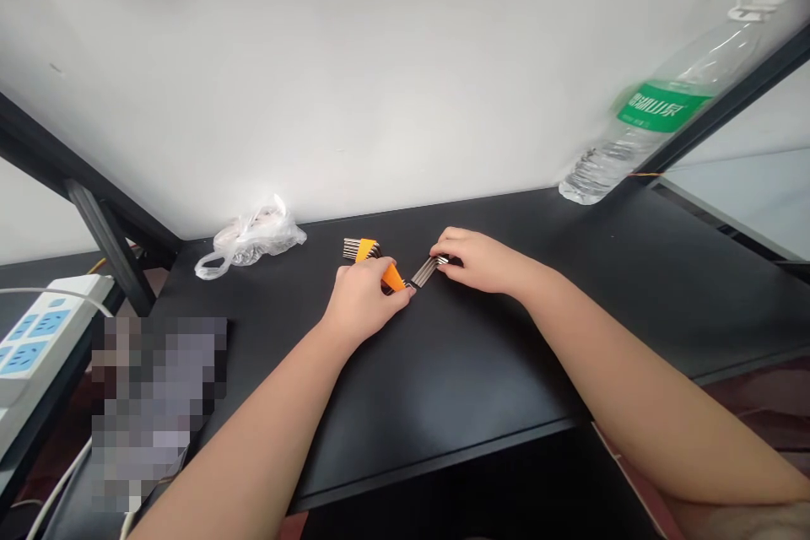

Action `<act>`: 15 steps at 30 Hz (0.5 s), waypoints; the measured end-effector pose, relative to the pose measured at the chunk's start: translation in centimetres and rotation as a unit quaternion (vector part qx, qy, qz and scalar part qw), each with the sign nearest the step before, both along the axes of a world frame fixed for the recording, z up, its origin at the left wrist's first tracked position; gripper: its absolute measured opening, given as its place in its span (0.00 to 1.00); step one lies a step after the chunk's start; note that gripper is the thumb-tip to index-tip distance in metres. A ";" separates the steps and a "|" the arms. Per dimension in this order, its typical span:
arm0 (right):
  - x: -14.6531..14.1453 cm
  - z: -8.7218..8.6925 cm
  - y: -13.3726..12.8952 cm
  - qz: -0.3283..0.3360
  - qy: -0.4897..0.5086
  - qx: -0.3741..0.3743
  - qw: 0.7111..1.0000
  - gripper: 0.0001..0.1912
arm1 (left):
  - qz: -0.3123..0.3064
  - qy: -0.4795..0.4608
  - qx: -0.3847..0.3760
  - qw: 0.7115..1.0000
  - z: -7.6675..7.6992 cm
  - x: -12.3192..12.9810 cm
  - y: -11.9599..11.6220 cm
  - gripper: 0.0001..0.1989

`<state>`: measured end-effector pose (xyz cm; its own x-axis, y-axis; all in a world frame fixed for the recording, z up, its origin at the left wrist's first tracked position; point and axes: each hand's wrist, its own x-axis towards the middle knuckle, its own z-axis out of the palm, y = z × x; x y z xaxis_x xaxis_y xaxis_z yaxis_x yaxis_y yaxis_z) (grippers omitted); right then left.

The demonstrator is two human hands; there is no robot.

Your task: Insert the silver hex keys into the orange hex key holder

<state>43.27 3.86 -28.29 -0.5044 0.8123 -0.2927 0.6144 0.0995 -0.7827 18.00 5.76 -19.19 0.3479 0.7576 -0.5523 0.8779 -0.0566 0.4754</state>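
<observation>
Black desk (481,371): left hand (360,299) half hides orange key holder (392,276).

blurred patch (155,409) unreadable | left hand (362,297) perhaps hides key holder (392,276)

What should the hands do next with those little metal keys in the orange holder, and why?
Probably the right hand should pull one metal key out. Its fingertips already pinch the key ends, while the left hand grips the orange holder on the black table. A second orange set lies just behind, untouched.
</observation>
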 end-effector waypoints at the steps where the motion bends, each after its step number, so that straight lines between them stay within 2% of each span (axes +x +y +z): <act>1: -0.3 0.4 -0.1 -0.004 -0.011 -0.005 1.000 0.13 | -0.001 0.000 0.002 1.000 -0.1 0.0 0.0 0.15; 5: -1.4 1.6 -0.4 -0.028 -0.064 -0.020 0.997 0.08 | -0.011 0.004 0.010 1.000 -0.2 -0.1 -0.1 0.21; 8: -1.8 2.5 -0.4 -0.064 -0.060 -0.007 0.996 0.10 | -0.024 -0.003 0.011 1.000 -0.1 -0.1 0.0 0.26; 11: -2.1 3.8 -0.2 -0.084 0.041 -0.021 0.995 0.11 | -0.038 -0.018 0.018 0.999 0.2 0.1 0.0 0.25; 15: -2.9 5.1 -0.1 -0.017 0.169 -0.119 0.978 0.12 | -0.058 -0.052 0.033 0.996 0.6 0.2 0.0 0.20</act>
